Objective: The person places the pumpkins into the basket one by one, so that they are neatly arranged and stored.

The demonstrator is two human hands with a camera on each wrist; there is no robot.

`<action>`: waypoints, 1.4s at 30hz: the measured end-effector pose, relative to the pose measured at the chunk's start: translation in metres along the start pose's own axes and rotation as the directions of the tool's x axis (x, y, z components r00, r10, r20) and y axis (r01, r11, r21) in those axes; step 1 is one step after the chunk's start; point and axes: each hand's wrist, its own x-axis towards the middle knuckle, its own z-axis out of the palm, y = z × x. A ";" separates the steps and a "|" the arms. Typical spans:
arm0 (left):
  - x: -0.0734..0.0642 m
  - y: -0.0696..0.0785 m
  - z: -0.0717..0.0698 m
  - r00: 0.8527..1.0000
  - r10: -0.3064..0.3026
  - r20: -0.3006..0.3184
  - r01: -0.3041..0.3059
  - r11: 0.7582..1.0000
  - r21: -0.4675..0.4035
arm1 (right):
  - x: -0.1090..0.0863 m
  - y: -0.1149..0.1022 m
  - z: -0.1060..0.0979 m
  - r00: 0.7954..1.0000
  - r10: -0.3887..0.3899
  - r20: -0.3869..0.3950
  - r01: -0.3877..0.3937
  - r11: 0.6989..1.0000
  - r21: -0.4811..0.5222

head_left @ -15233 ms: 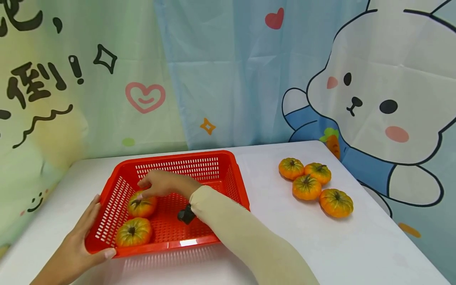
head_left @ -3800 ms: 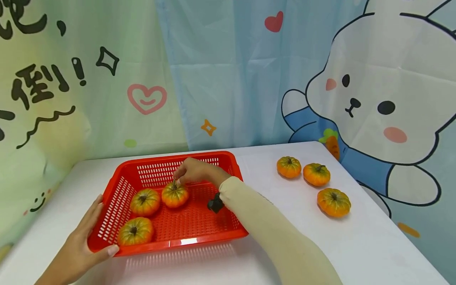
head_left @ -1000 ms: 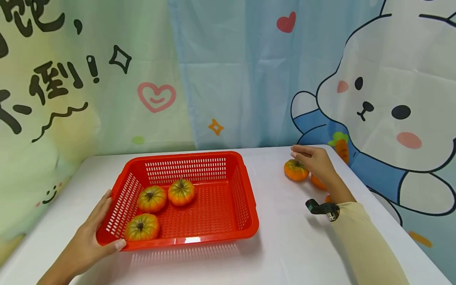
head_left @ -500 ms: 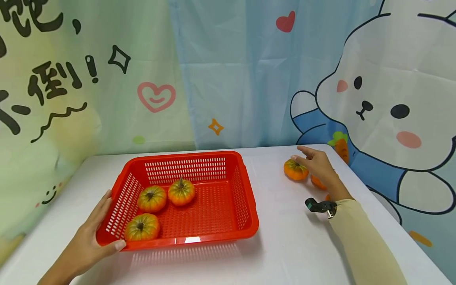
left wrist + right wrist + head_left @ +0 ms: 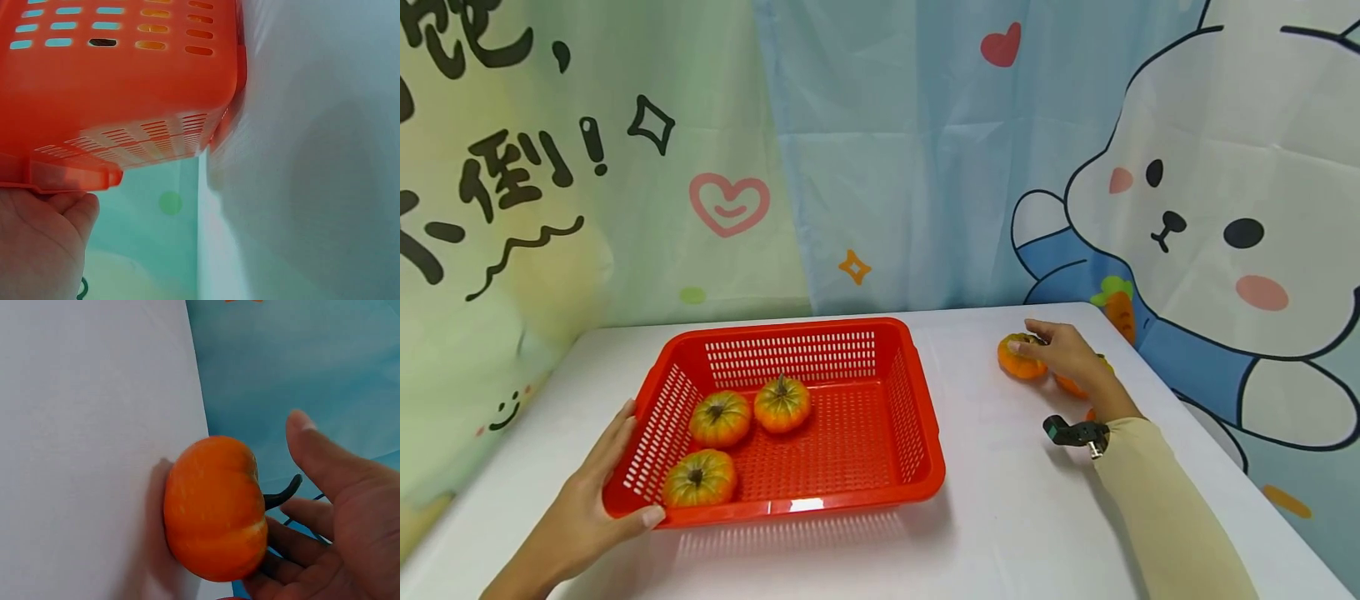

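A red plastic basket with slotted walls sits on the white table. My left hand grips its near left corner, thumb on the front rim, fingers along the left side; the left wrist view shows the fingers under the rim. Inside lie three small orange-green pumpkins, one at the front, one behind it, one with an upright stem. My right hand is over another pumpkin. In the right wrist view, thumb and fingers stand apart around this pumpkin's dark stem.
Partly hidden behind my right hand and wrist, another pumpkin lies on the table; a bit of orange shows below it. A black camera sits on my right wrist. A printed curtain hangs behind the table.
Over the longer span, pumpkins moved from the table into the basket. My right hand left the basket for the right-hand pumpkins and has just lowered over one. The left hand stays at the basket.
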 end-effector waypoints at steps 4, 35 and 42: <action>0.000 0.001 -0.001 1.000 0.002 -0.002 -0.002 1.000 -0.002 | 0.003 -0.003 0.003 0.999 -0.028 0.029 0.029 0.999 -0.036; -0.001 0.000 0.000 1.000 -0.023 0.013 0.023 1.000 0.002 | 0.005 -0.006 0.019 0.997 0.048 0.064 -0.050 0.998 0.042; 0.000 0.000 -0.001 1.000 -0.010 0.012 0.010 1.000 -0.008 | 0.005 -0.007 0.020 0.998 0.029 0.053 -0.032 0.998 0.052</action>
